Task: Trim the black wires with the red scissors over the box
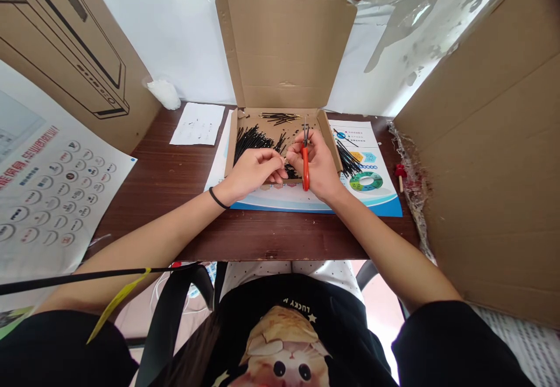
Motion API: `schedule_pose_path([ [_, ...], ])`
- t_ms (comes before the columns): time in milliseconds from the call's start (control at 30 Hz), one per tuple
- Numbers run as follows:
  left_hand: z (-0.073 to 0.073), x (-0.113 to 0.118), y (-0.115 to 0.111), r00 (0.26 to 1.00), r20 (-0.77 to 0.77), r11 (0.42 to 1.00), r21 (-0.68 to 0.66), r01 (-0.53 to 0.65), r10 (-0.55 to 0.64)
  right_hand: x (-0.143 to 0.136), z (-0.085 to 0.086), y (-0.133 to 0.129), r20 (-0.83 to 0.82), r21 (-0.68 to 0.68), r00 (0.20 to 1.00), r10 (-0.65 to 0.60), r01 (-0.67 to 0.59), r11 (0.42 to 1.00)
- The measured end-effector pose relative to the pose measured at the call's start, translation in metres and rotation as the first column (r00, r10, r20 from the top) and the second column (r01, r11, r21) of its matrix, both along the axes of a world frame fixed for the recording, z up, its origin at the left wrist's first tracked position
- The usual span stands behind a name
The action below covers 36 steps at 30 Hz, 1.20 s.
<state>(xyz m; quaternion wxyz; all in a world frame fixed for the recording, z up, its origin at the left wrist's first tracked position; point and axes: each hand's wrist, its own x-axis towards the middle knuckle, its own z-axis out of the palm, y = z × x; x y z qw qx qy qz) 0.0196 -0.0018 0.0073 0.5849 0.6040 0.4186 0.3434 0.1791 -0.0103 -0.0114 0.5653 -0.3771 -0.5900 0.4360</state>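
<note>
Over the front of an open cardboard box (286,48), my two hands meet with fingertips close together. My right hand (321,168) is closed around scissors (305,168) with orange-red handles, their blades pointing away from me. Its thumb and fingertip also pinch near a tiny pale piece between the hands, too small to name. My left hand (256,171), with a black band at the wrist, has its fingers closed; what they hold is hidden. Thin black sticks or tubes (254,142) lie in a bundle at the box's left, and a few with yellowish ends (280,118) lie at the back.
More black sticks (349,159) lie right of the box on a printed sheet (385,200). White paper (198,124) with small dark bits lies at the back left. Large cardboard boxes (494,142) flank the brown table (271,235). A small red object (399,170) lies at the right.
</note>
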Motion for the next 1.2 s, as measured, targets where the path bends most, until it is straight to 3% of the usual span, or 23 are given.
schedule_pose_path([
  [300,-0.005,-0.002,0.002,1.000,0.011,1.000,0.021,-0.005,0.005,0.011,-0.002,0.006,0.081,0.034,0.995,-0.058,0.056,0.998],
  [433,-0.006,-0.004,0.002,0.981,-0.103,0.953,0.273,-0.130,0.163,0.014,-0.002,0.004,0.224,0.151,0.960,-0.166,0.134,0.979],
  [500,-0.004,-0.006,0.002,0.947,-0.183,0.875,0.459,-0.155,0.263,0.020,0.000,0.001,0.407,0.294,0.855,-0.322,0.211,0.932],
  [600,-0.001,-0.008,0.000,0.901,-0.252,0.762,0.636,-0.122,0.354,0.030,0.005,-0.004,0.636,0.526,0.560,-0.532,0.190,0.829],
  [700,0.001,-0.009,-0.003,0.877,-0.271,0.689,0.719,-0.090,0.398,0.036,0.007,-0.008,0.749,0.584,0.302,-0.590,0.118,0.803],
  [767,0.002,-0.009,-0.003,0.875,-0.262,0.663,0.744,-0.085,0.406,0.037,0.006,-0.010,0.777,0.596,0.196,-0.598,0.074,0.799],
  [900,0.001,-0.009,-0.004,0.872,-0.249,0.634,0.769,-0.088,0.422,0.038,0.003,-0.009,0.777,0.623,0.115,-0.619,0.005,0.782],
  [1200,-0.001,-0.009,-0.003,0.871,-0.233,0.618,0.780,-0.098,0.432,0.043,0.000,-0.006,0.702,0.712,0.074,-0.709,-0.087,0.696],
])
